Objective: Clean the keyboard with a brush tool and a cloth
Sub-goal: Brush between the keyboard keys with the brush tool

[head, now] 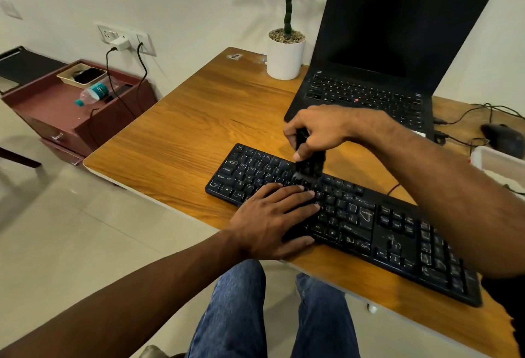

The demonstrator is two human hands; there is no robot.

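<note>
Open desk [199,119] lay left of my keyboard [355,215]; laptop [369,87] and plant pot [285,56] blocked behind, mouse [502,137] and cables [466,114] right.

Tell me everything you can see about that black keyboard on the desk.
The keyboard is black, full-size, apparently plastic, with pale worn key legends and a number pad. It lies flat, angled across the wooden desk near its front edge. The left hand rests flat on its keys; the right hand holds a dark brush against the upper rows.

black keyboard [369,224] lies flat and diagonal on the desk, black brush [309,163] upright on its keys.
</note>
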